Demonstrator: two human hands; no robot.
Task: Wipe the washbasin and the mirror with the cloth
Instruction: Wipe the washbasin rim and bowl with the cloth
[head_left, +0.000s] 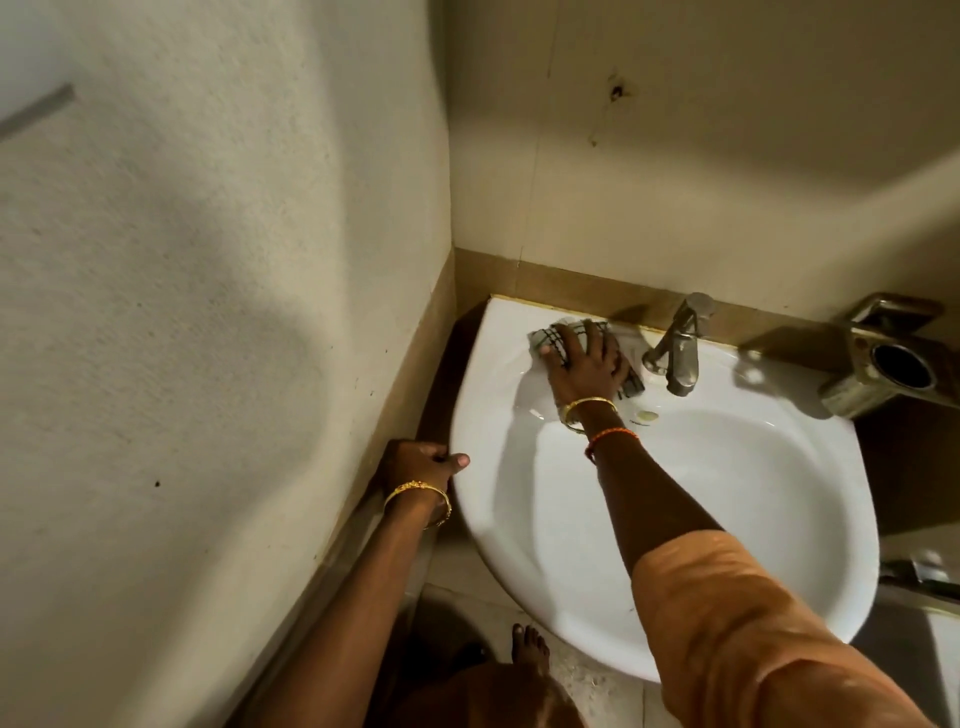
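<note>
**Cloth pressed to the back ledge of a washbasin**

Seen from above, nearest the viewer, a bare foot (530, 644) stands on the tiled floor beneath the white oval ceramic washbasin (701, 519); an orange sleeve (753, 623) covers the upper right arm; the left hand (423, 460), a gold bangle (418, 501) on its wrist, curls round the basin's left rim, thumb on top, bracing the body; further in, the right hand (587, 364) lies with fingers spread flat, pressing the grey checked cloth (558, 338) onto the basin's back-left ledge, just left of the steel tap (675, 353); beyond, a metal holder (883, 364) sits on the dark counter to the right; no mirror is in view.

The cloth looks thin, soft and light, likely to bunch or slide on glazed ceramic; a flat palm over its middle should keep it spread, and bunching it in the fingers would suit working round the tap base.
</note>
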